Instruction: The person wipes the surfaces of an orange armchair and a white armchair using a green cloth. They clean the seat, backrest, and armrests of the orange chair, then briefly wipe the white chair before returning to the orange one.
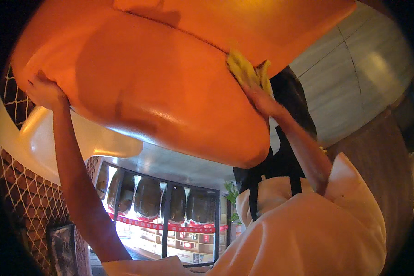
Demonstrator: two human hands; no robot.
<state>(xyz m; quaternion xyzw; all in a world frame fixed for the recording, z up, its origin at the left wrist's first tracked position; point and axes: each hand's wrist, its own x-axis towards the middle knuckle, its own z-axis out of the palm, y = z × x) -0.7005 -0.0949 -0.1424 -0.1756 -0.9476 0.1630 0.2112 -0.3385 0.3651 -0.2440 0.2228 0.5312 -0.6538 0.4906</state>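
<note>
A large, smooth orange moulded piece (165, 89), crossed by a dark seam, fills the upper and middle view. At its far left rim my left hand (48, 91) grips the edge, fingers bent over the surface and partly in shadow. My right hand (264, 100) has a folded yellow cloth (245, 70) under its fingers, pressed on the orange piece's right edge near the end of the seam. Parts of the right fingers are hidden by the cloth. Dark clothing (293, 89) and black straps over a pale shirt show beside my right arm.
Below the orange piece lies a pale glossy moulded piece (114, 141). Wire mesh (38, 193) covers brickwork at the left. Beyond are a dark-framed glass front (165, 220), large dark jars (148, 196), shelves and a green plant (232, 193). Grey tiles (358, 62) show at the upper right.
</note>
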